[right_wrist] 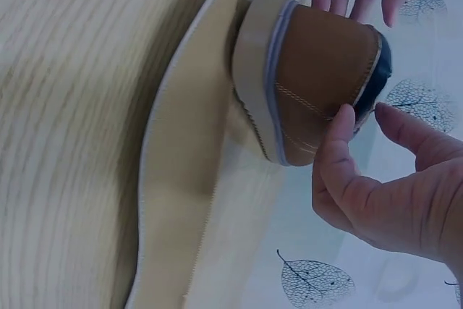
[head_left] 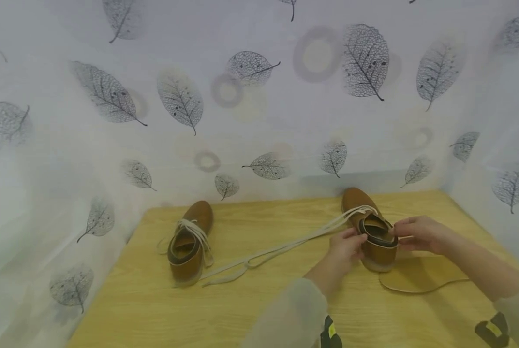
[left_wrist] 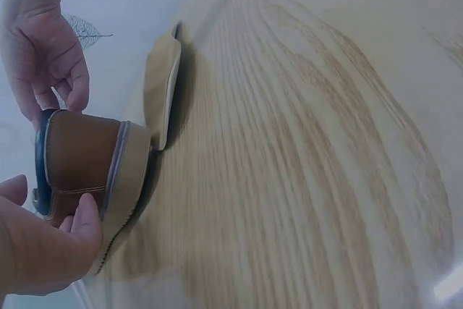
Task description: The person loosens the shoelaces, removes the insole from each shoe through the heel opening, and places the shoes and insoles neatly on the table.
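A brown lace-up shoe (head_left: pixel 378 256) sits at the right of the wooden table, toe pointing to the back and dark-lined opening toward me. My left hand (head_left: pixel 346 249) holds the left side of its collar, fingers against the outer leather (left_wrist: pixel 83 150). On the opposite side, my right hand (head_left: pixel 422 234) pinches the collar edge between thumb and forefinger, clearest in the right wrist view. Loosened beige laces (head_left: pixel 285 243) trail from this shoe to the left. Just right of the heel lies a flat tan insole (head_left: pixel 420 275), partly under my right forearm.
A matching brown shoe (head_left: pixel 187 268) stands at the table's left, its beige laces (head_left: pixel 194 227) across the top. Leaf-printed white sheeting (head_left: pixel 268 121) encloses the back and sides of the wooden table (head_left: pixel 224 319).
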